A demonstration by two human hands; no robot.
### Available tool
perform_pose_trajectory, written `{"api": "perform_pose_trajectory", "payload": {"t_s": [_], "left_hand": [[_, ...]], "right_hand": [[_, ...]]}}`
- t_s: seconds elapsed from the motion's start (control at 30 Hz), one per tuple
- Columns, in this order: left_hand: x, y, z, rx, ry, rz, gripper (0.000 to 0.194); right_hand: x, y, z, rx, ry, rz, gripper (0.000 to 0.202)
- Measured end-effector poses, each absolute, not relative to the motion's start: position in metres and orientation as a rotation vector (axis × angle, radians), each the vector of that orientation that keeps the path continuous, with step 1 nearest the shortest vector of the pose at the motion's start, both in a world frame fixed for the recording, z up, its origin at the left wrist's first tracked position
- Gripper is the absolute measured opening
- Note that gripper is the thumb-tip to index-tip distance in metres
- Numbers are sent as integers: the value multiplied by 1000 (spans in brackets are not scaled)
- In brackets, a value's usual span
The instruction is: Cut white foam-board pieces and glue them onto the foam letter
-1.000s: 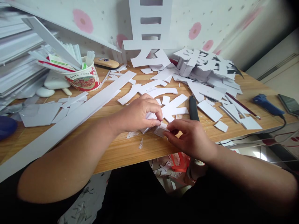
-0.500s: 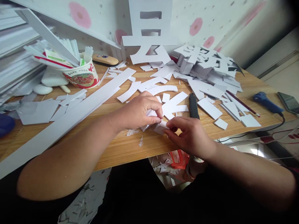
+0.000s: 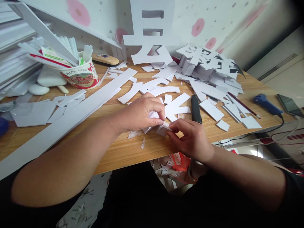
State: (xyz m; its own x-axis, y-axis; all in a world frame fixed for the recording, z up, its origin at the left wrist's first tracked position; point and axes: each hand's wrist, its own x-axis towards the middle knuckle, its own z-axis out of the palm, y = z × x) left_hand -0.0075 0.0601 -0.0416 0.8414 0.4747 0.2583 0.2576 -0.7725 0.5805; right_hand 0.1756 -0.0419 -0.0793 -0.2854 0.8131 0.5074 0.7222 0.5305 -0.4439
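Both hands meet over a small white foam board piece near the table's front edge. My left hand pinches its upper left side between thumb and forefinger. From the right, my right hand grips the piece's other end with thumb and bent fingers. The fingertips partly hide the piece. Just beyond the hands lie white cut-out strips, some joined in a branching shape. A black-handled tool rests right behind my right hand. White shavings lie on the wood in front of my left hand.
A long white strip crosses the table's left side. A paper cup of white sticks stands at the back left. White cut-out characters are piled at the back right. A blue glue gun and a phone lie far right.
The hands keep their hold on the small white piece, with hardly any movement. The whole view has shifted slightly, so the things at the right edge appear a little further left.
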Motion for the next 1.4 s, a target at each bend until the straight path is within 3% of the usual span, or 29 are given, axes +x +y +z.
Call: {"api": "perform_pose_trajectory", "payload": {"t_s": [0.4,1.4], "left_hand": [[-8,61,-43,2469,511,555,4],[-8,63,-42,2521,461,517,5]], "right_hand": [[173,-41,-88,-1220,-2038,36,14],[177,-38,-78,-1161,-2150,139,13]]}}
